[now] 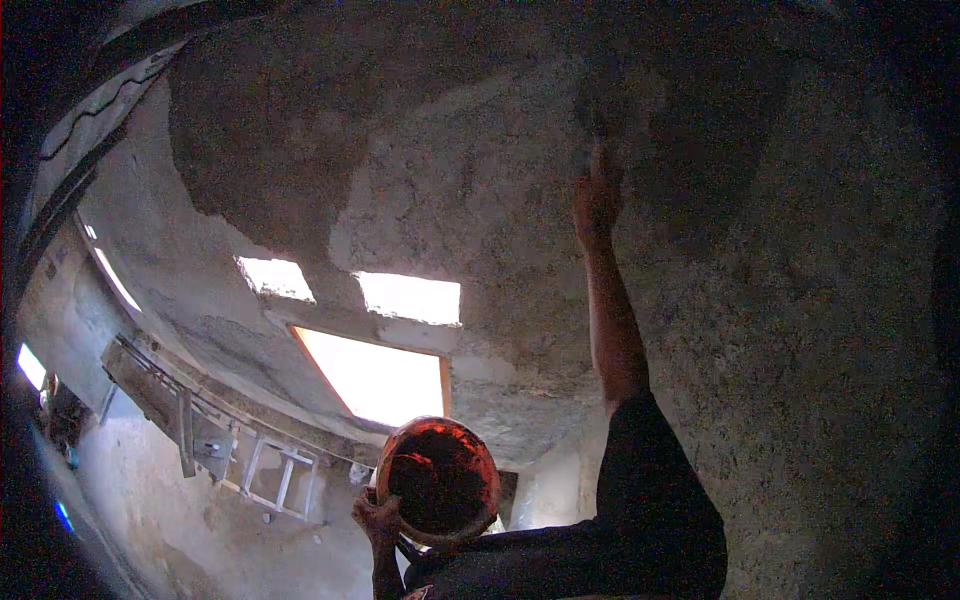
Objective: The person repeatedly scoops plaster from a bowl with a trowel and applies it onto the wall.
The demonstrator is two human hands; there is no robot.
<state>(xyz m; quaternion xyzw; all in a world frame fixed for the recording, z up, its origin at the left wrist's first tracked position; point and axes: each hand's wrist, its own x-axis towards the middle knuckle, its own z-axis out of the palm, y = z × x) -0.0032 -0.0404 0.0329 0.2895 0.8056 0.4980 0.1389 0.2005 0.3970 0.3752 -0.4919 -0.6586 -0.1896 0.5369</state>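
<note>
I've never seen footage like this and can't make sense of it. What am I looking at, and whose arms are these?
There is one picture, from a wide fisheye camera worn on a person's head, so straight edges bend. Here the head is tilted up at a rough grey ceiling. The person's right hand reaches up, its fingers on or very close to the plaster; whether it holds a tool is too dark to tell. The left hand supports a round reddish pan from below. Bright window openings and a metal frame like a ladder against the wall show further back.
</note>
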